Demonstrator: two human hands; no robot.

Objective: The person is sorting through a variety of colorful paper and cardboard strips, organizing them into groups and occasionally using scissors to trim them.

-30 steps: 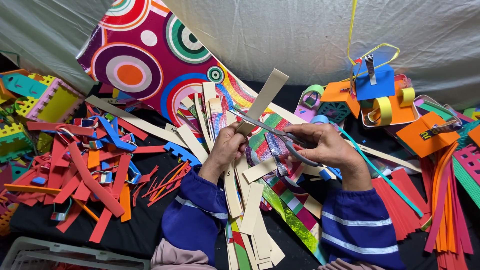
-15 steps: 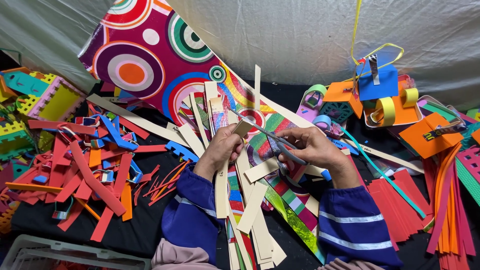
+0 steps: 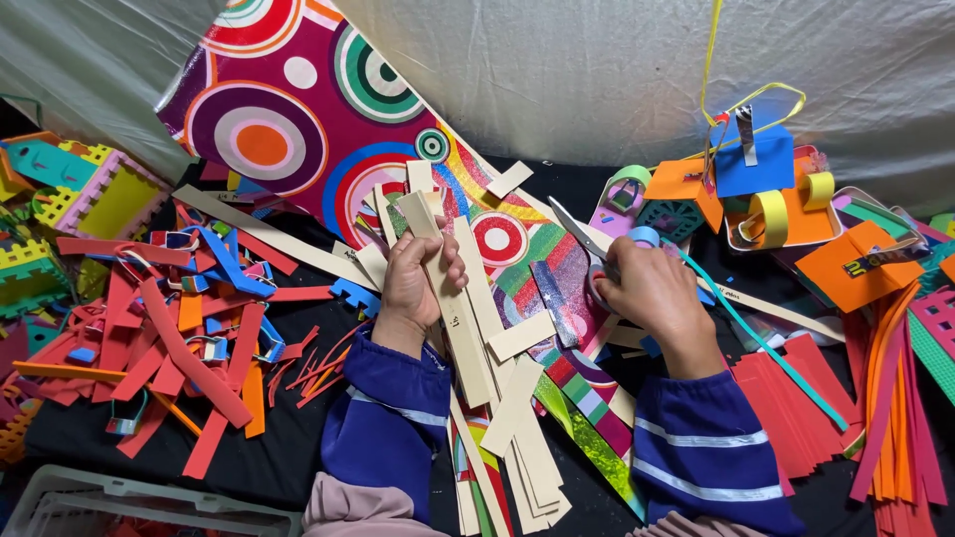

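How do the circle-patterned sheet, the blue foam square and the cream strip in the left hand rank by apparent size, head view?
1. Circle-patterned sheet, by far the largest.
2 and 3. Blue foam square and cream strip in the left hand: too close to rank. The strip is longer but narrow and partly covered; the square is wider.

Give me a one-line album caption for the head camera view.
Left hand grips a tan strip, right hand holds scissors, amid colourful craft scraps.

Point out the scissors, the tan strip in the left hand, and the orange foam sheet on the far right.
scissors [image 3: 577, 227]: head view, on the open blades.
tan strip [image 3: 422, 214]: head view, on its upper end above the fingers.
orange foam sheet [image 3: 846, 264]: head view, on its flat middle.
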